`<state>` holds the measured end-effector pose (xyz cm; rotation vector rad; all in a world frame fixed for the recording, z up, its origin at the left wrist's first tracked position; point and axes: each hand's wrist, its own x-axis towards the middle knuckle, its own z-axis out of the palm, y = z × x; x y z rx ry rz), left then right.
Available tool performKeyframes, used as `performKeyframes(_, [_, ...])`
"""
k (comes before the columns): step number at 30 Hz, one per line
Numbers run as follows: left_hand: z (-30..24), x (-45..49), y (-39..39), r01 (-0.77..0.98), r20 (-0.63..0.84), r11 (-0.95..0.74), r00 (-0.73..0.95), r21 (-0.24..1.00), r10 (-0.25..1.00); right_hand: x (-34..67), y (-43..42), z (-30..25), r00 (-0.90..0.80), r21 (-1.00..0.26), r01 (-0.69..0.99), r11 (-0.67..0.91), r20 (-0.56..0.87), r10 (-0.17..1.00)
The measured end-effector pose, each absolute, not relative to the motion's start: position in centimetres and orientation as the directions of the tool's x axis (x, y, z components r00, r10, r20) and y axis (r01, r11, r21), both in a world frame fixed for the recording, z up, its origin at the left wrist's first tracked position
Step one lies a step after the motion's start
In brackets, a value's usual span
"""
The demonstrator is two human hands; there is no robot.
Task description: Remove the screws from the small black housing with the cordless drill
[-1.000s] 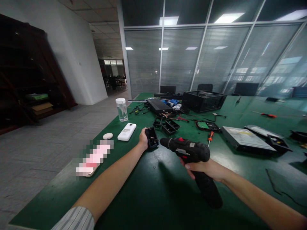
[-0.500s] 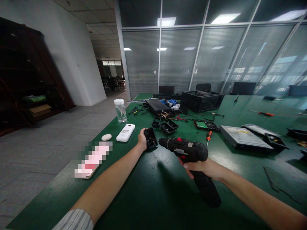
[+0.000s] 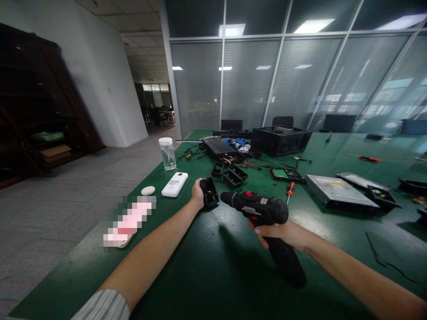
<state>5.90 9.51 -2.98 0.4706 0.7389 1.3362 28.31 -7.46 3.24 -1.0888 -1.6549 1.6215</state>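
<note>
In the middle of the view my left hand (image 3: 198, 194) is closed on a small black open box (image 3: 210, 193), gripping its left side. The box is tilted so its inside faces the drill, and small brassy bits show in it. My right hand (image 3: 278, 234) wraps round the handle of a black cordless drill (image 3: 258, 207) with red switches. The drill points left, its tip close to the box; whether the tip touches it I cannot tell. Behind the box stand more small black boxes (image 3: 235, 176).
The green table (image 3: 187, 275) bears a white-lidded water bottle (image 3: 167, 154), a white device (image 3: 175, 185), a pixelated phone (image 3: 128, 222), an orange screwdriver (image 3: 291, 188), a green circuit board (image 3: 283, 174), a metal disc drive (image 3: 340, 192) and a black computer case (image 3: 280, 138) behind loose cables.
Almost nothing differs. The drill has shifted very slightly to the left; the black box stays in my left hand in the same place.
</note>
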Motion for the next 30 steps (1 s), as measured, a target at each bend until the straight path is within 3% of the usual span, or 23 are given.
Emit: performKeyframes(30, [-2.6,5.9,8.9,-0.686,-0.180,0.182,0.075,0.704,0.981,28.4,-7.5,3.2,-0.494,-0.984,0.158,-0.081,-0.149,0.857])
